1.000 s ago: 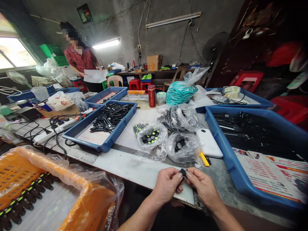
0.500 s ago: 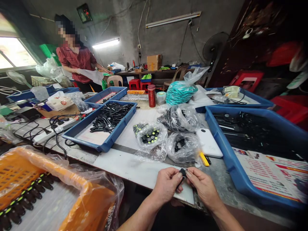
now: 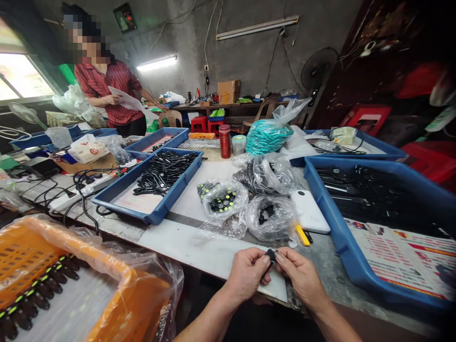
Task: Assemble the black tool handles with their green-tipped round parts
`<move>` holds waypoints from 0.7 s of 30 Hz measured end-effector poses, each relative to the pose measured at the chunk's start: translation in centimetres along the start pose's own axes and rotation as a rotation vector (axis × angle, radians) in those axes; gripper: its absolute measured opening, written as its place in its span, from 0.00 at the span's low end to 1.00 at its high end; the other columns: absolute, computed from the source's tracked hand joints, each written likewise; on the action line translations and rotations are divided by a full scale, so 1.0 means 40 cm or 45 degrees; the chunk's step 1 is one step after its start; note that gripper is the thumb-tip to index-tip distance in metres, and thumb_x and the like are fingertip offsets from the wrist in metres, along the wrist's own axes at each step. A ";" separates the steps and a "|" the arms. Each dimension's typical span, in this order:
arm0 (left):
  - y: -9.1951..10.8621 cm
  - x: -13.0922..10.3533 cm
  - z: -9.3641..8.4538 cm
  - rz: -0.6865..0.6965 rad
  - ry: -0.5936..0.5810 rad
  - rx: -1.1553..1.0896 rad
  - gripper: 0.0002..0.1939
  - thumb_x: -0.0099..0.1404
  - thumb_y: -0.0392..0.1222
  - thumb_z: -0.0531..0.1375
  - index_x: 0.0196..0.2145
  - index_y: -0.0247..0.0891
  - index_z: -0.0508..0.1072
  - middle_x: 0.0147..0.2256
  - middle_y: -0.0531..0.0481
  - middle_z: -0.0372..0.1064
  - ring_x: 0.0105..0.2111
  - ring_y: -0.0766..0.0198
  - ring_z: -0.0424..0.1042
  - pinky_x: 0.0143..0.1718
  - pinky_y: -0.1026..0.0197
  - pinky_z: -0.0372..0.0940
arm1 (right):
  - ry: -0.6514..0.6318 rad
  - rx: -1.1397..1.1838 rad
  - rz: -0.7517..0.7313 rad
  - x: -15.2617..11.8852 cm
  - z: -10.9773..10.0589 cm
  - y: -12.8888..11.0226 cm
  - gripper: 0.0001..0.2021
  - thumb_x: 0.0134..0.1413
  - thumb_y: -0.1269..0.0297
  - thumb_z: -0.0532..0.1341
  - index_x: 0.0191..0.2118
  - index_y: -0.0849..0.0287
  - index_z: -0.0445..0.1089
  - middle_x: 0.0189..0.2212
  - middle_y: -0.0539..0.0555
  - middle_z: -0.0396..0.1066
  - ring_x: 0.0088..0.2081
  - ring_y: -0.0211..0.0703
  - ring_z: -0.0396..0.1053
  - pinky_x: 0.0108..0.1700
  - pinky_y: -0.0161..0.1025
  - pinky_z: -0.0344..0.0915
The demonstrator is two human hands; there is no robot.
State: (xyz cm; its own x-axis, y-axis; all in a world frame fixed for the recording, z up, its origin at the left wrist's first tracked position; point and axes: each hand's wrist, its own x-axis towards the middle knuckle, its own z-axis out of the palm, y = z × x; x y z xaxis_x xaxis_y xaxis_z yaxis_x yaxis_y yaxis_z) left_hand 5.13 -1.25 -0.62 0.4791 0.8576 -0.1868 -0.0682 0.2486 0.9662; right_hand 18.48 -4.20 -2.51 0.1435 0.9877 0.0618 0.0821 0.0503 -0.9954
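A small black part [image 3: 270, 257] is pinched between both hands near the table's front edge. My left hand [image 3: 248, 270] is closed on it from the left. My right hand [image 3: 297, 270] has its thumb and fingers pressed together at the part's right side; what its fingertips grip is too small to make out. Beyond the hands lie an open bag of black parts [image 3: 270, 218], a bag of black and yellow-green parts [image 3: 223, 199] and small metal pieces [image 3: 235, 224]. A yellow-handled tool [image 3: 302, 235] lies right of the bags, by a white flat device [image 3: 309, 211].
Blue trays of black pieces stand at the left [image 3: 156, 216] and right [image 3: 331, 237]. An orange crate [image 3: 117, 304] fills the lower left. A teal bag [image 3: 269, 135] and red flask [image 3: 224, 141] stand farther back. A person [image 3: 110, 90] stands behind, holding a white sheet.
The person at the back has shifted slightly left and raised the white sheet. Both of my hands and the black part look unchanged.
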 end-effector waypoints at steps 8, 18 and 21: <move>-0.014 0.000 -0.003 0.016 -0.002 0.032 0.17 0.54 0.52 0.56 0.25 0.32 0.66 0.17 0.55 0.60 0.14 0.73 0.58 0.17 0.70 0.53 | -0.009 0.020 0.017 -0.003 -0.001 0.005 0.17 0.51 0.52 0.56 0.20 0.59 0.60 0.16 0.45 0.53 0.19 0.35 0.49 0.20 0.32 0.48; -0.005 -0.003 -0.003 0.018 -0.001 0.032 0.18 0.53 0.53 0.56 0.24 0.32 0.65 0.17 0.55 0.59 0.15 0.73 0.57 0.17 0.69 0.53 | -0.007 0.021 0.023 -0.003 0.000 0.005 0.18 0.50 0.50 0.56 0.21 0.60 0.61 0.16 0.45 0.53 0.19 0.36 0.50 0.20 0.32 0.48; 0.000 -0.004 0.000 0.013 0.011 0.039 0.18 0.52 0.54 0.56 0.24 0.33 0.65 0.16 0.56 0.58 0.15 0.73 0.58 0.17 0.69 0.53 | -0.007 0.014 0.013 -0.003 0.000 0.003 0.18 0.50 0.50 0.56 0.20 0.60 0.60 0.16 0.45 0.53 0.19 0.36 0.50 0.20 0.32 0.48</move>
State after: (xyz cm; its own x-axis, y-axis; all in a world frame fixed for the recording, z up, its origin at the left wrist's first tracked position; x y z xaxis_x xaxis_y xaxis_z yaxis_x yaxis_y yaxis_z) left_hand 5.05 -1.39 -0.59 0.4713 0.8638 -0.1783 -0.0459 0.2259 0.9731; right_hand 18.47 -4.30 -2.63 0.1392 0.9890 0.0510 0.0701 0.0415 -0.9967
